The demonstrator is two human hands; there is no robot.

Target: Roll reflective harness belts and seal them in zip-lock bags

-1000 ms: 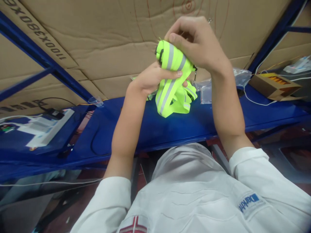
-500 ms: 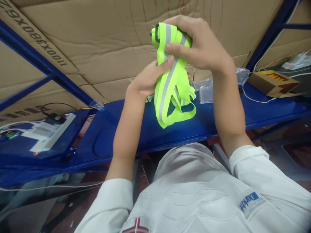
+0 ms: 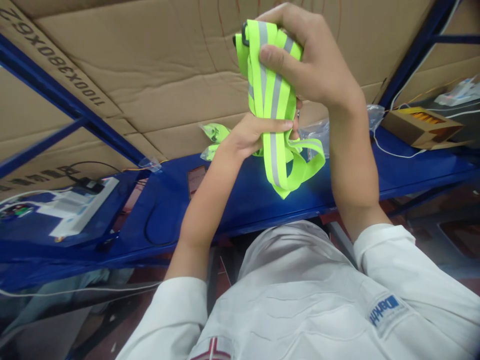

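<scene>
Far left: one white power strip point(image 3: 84, 207), white cables and a black adapter point(image 3: 92, 185) beside it, on a blue surface. Behind, a large cardboard sheet point(image 3: 161, 60), printed with figures along its left side. Next, one piece of clear plastic point(image 3: 150, 164) near the back of the blue table point(image 3: 243, 200); then a flat, dark-edged rectangular item point(image 3: 195, 180), partly covered from my view by the forearm. Beyond that forearm, yellow-green pieces in clear wrapping point(image 3: 215, 134).

Centre: the person's left hand point(image 3: 249, 134) — thumb across the front, fingers behind, closed on the lower part of a yellow-green strap point(image 3: 276, 100). The strap: grey stripe along its length, folded in several layers, held up above the table before the cardboard, a black buckle point(image 3: 245, 34) at its upper left, a loose loop hanging lower right. The right hand point(image 3: 315, 62) grips the upper folds, thumb in front.

Right: crumpled clear plastic bag point(image 3: 318, 132), partly behind the right forearm; one open cardboard box point(image 3: 420, 132) with orange-yellow contents.
</scene>
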